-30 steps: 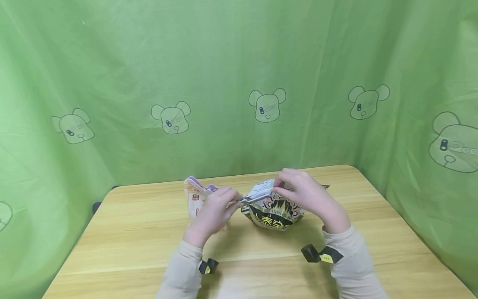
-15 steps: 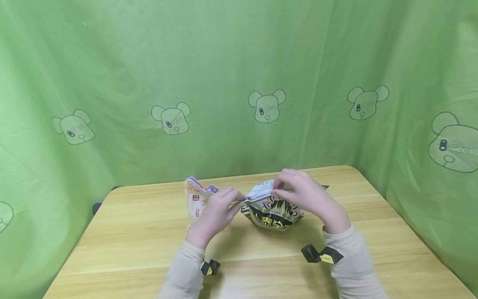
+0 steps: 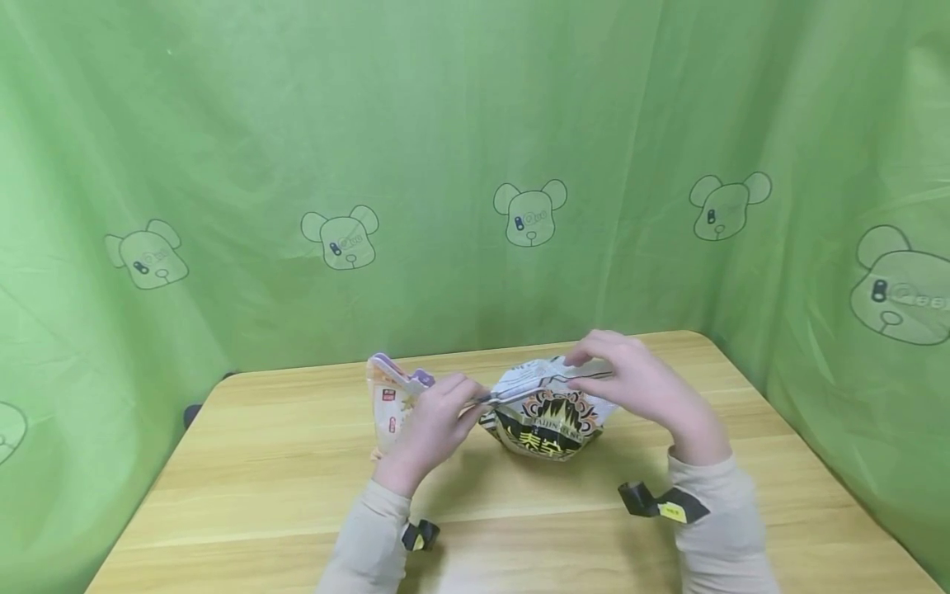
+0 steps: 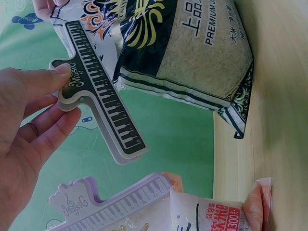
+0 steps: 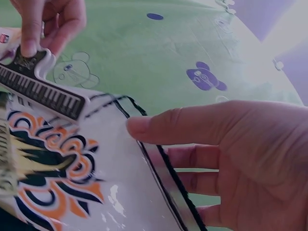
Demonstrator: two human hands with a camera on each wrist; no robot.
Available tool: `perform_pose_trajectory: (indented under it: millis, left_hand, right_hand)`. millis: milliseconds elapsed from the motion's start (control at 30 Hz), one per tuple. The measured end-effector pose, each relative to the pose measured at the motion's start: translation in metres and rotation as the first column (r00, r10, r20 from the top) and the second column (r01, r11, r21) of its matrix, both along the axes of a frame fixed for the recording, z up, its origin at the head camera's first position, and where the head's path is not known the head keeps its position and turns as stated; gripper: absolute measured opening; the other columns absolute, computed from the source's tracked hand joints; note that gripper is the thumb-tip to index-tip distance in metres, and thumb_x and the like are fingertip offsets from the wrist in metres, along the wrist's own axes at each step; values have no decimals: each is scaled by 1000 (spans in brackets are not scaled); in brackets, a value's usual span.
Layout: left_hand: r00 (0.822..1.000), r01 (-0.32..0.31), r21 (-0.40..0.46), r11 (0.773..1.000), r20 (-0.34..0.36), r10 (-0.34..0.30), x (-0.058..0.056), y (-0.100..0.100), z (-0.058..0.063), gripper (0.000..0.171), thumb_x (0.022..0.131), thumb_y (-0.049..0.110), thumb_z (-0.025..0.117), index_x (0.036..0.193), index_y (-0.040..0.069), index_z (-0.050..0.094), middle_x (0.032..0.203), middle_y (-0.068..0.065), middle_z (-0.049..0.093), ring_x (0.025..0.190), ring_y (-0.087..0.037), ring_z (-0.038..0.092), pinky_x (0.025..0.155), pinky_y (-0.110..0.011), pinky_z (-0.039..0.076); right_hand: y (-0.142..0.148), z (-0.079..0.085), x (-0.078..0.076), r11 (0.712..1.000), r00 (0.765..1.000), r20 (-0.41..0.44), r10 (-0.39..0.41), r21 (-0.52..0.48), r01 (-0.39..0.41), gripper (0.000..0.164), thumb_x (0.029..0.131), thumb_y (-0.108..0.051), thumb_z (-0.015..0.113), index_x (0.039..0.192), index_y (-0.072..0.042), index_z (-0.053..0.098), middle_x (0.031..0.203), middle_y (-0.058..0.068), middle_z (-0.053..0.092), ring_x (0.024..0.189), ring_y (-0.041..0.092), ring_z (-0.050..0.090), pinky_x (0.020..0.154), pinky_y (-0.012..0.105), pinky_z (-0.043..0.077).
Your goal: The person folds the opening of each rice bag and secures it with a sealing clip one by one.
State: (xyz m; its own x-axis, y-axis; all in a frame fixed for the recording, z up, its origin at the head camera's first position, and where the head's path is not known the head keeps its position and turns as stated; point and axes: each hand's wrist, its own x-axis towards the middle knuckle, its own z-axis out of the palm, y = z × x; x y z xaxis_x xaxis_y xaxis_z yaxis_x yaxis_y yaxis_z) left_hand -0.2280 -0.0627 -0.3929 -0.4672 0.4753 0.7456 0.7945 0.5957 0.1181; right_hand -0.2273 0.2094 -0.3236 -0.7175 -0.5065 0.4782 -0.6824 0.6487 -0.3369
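A rice bag [image 3: 549,421] with a black and gold print stands on the table, its white top folded over. My left hand [image 4: 29,110] pinches the handles of a black-and-white keyboard-patterned bag clip [image 4: 103,91] between thumb and fingers. One end of the clip lies over the bag's top; the other sticks out past its side, as the left wrist view shows. At the bag's upper right edge, my right hand [image 5: 240,154] has its thumb on the front face and the other fingers behind the edge.
Left of the rice bag stands a smaller white and orange packet [image 4: 211,211], with a purple keyboard-patterned clip [image 4: 120,204] across its top. The wooden table [image 3: 260,462] reaches back to a green curtain [image 3: 445,148] printed with bear heads.
My right hand has slid to the right along the top of the rice bag, away from the clip. The left hand stays at the clip's handles.
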Motion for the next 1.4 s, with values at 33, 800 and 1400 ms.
perform_pose_trajectory:
  millis: [33, 800, 1400]
  left_hand:
    - [1000, 3, 3, 1000, -6, -3, 0, 0, 0, 12, 78, 13, 67, 89, 13, 61, 84, 4, 62, 76, -8, 59, 74, -13, 49]
    - [996, 39, 68, 997, -78, -34, 5, 15, 0, 17, 76, 14, 69, 92, 10, 62, 84, 3, 61, 75, -8, 57, 71, -10, 47]
    - [995, 48, 100, 994, -95, -38, 8, 24, 3, 20, 76, 14, 68, 94, 9, 62, 84, 3, 61, 75, -7, 56, 71, -9, 46]
  right_hand:
    - [2, 0, 0, 1000, 1000, 5, -2, 0, 2, 23, 71, -16, 73, 92, -14, 64, 91, -4, 64, 87, 12, 60, 77, 35, 51]
    - [55, -11, -16, 995, 954, 296, 35, -95, -7, 34, 78, -28, 68, 109, -18, 59, 108, -5, 62, 97, 3, 55, 87, 38, 45]
    - [60, -23, -31, 976, 909, 386, 158, -202, -84, 29, 80, -20, 66, 108, -16, 60, 109, 3, 62, 98, 9, 57, 82, 21, 48]
